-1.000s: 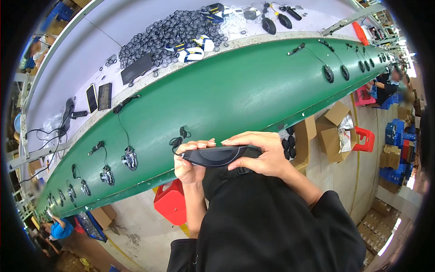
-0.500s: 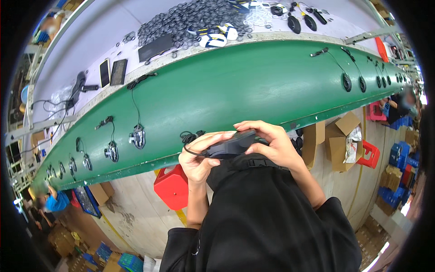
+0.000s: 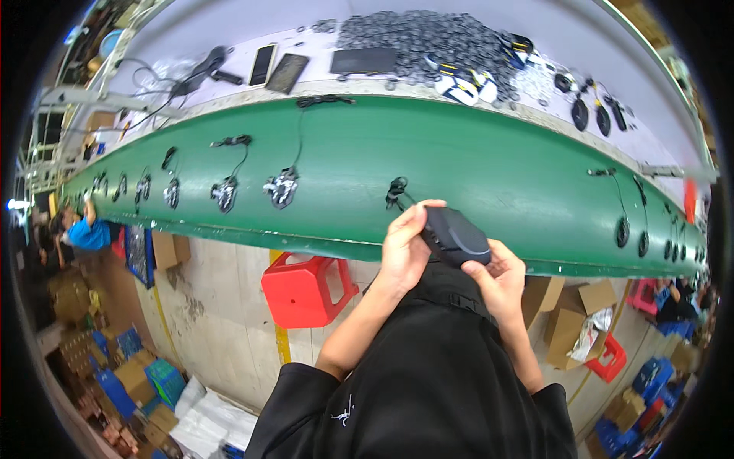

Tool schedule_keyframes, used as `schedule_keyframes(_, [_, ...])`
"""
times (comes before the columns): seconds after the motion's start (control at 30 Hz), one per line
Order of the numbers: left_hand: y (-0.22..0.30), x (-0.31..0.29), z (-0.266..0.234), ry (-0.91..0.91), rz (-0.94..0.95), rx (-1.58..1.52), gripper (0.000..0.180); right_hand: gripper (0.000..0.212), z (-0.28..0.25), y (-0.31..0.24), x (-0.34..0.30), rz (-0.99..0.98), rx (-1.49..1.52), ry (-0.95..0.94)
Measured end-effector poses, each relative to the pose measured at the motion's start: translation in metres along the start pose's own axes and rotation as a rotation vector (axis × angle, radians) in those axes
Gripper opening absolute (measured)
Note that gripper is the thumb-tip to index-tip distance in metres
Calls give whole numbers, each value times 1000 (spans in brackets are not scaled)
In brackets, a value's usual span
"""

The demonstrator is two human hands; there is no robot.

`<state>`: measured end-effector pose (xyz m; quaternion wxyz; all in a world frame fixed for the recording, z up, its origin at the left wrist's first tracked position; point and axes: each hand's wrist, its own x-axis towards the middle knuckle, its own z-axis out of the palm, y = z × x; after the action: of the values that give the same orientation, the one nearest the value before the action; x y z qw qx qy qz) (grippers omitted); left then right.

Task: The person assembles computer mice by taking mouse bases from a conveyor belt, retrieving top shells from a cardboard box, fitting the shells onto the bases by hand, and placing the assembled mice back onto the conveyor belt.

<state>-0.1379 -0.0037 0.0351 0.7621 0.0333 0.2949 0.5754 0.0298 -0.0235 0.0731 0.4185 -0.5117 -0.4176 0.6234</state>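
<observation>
A black computer mouse is held between my two hands over the near edge of the green conveyor belt. My left hand grips its left end, thumb and fingers closed on it. At the opposite end, my right hand pinches the lower right edge with thumb and bent fingers. The rounded top of the mouse shows, tilted, and its underside is hidden. Its bundled black cable rests on the belt just beyond my left hand.
Several opened mice with cables lie along the belt to the left. Closed black mice lie to the right. A shelf beyond bears a heap of dark rings and a phone. A red stool and cardboard box stand below the belt.
The mouse has turned in my hands, from showing its side to showing its top. My left hand has shifted its grip. The whole view has swung, moving the belt and shelf items rightward.
</observation>
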Motion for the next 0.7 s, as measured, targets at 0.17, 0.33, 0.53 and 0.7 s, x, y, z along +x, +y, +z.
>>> schedule_keyframes(0.17, [53, 18, -60, 15, -16, 691, 52, 31, -33, -3, 25, -13, 151, 21])
schedule_keyframes(0.33, [138, 35, -210, 781, 459, 1152, 32, 28, -107, -1, 62, -137, 361, 322])
schedule_keyframes(0.53, [191, 37, -281, 1064, 318, 1767, 79, 35, -211, 148, 102, 215, 521, 586])
schedule_keyframes(0.7, [195, 51, -255, 1040, 47, 1855, 89, 52, -193, 159, 83, 629, 18, 929])
